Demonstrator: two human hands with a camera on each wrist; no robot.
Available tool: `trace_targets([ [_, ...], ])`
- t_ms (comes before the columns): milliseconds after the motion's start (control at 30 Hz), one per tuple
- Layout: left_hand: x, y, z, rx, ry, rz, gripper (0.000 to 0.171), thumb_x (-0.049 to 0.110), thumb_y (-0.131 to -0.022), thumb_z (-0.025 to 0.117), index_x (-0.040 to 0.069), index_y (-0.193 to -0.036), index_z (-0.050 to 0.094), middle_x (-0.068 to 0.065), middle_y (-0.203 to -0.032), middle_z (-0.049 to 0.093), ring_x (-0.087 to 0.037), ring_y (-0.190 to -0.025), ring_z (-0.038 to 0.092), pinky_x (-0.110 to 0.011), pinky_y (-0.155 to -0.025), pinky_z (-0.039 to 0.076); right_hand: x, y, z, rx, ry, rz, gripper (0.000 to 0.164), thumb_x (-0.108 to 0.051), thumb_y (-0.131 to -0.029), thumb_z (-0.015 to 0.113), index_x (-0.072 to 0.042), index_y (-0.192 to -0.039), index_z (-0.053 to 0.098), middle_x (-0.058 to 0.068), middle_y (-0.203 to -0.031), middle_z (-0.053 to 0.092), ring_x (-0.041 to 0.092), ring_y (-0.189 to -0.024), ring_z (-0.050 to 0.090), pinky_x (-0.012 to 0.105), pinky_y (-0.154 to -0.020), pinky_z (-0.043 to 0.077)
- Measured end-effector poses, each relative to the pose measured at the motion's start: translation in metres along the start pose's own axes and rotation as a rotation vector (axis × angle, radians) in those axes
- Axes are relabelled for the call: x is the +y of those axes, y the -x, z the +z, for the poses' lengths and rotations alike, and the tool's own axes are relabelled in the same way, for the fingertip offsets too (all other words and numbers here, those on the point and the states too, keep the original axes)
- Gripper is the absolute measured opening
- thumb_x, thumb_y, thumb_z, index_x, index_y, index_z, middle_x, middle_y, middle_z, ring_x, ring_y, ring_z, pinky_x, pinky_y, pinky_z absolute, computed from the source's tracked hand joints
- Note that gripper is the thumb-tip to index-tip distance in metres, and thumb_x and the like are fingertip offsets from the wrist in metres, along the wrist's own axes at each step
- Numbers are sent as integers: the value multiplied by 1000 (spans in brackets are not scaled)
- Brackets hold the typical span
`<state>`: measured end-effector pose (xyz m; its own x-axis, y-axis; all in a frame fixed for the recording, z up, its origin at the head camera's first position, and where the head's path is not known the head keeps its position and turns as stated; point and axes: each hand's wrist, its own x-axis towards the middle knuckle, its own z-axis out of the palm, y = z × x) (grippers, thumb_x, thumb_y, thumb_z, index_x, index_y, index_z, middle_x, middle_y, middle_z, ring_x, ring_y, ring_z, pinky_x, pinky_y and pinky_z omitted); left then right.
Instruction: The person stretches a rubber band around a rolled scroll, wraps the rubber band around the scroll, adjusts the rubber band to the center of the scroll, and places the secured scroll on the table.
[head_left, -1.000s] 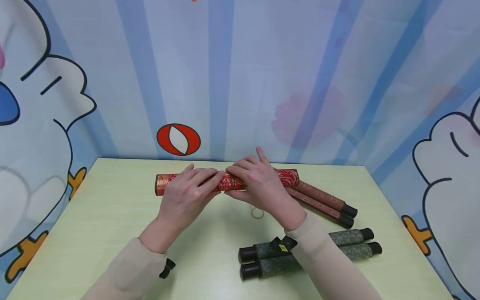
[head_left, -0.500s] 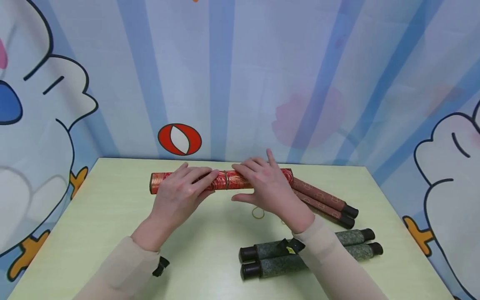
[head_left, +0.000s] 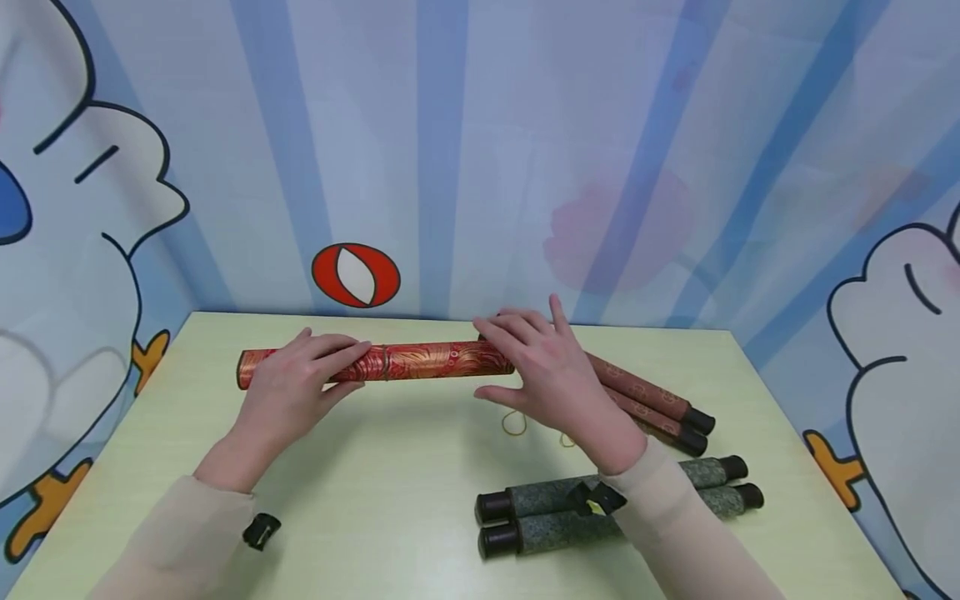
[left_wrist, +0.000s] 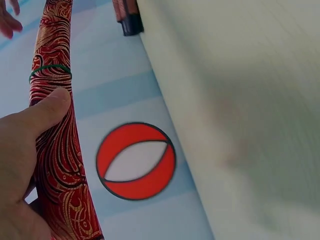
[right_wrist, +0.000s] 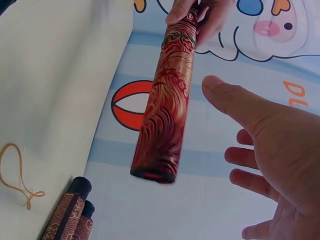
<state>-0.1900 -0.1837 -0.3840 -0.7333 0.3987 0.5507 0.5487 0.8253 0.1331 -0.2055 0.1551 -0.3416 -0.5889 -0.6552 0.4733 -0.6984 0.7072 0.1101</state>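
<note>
My left hand grips a red-and-gold patterned scroll near its left end, holding it level over the back of the table. In the left wrist view the thumb lies along the scroll, just short of a thin green band around it. My right hand is off the scroll, fingers spread, close by its right end. The right wrist view shows a gap between the right thumb and the scroll, and nothing is in that hand.
Two brown patterned scrolls with black ends lie at the back right. In front of them are two grey-green scrolls, partly under the right forearm. Thin yellowish bands lie on the table. A printed cloth rises behind the table edge.
Both hands were on the scroll near its band. The right hand has let go and shifted slightly right, while the left hand has carried the scroll to the left.
</note>
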Motion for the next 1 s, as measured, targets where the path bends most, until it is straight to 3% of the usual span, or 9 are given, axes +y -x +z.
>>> trace_targets([
  [400,-44,7,14,-168,85,-136,53,12,-84,92,8,-134,75,-18,-125,75,-39,-117,70,-68,-120,36,0,8,20,-184,-20,51,79,-57,-85,86,-17,-149,63,9,-138,67,35,-135,59,74,-122,28],
  [800,-85,4,22,-308,34,-184,53,10,-86,90,3,-136,73,-25,-128,72,-44,-123,66,-76,-120,27,0,19,36,-303,-106,72,74,-55,-88,84,-15,-148,64,9,-136,70,35,-139,58,70,-122,31],
  [1000,-101,-1,22,-348,-59,-186,53,8,-86,90,3,-136,72,-26,-129,71,-45,-123,66,-79,-117,28,-1,22,39,-335,-128,74,72,-52,-89,84,-15,-147,65,8,-133,71,34,-133,62,69,-122,33],
])
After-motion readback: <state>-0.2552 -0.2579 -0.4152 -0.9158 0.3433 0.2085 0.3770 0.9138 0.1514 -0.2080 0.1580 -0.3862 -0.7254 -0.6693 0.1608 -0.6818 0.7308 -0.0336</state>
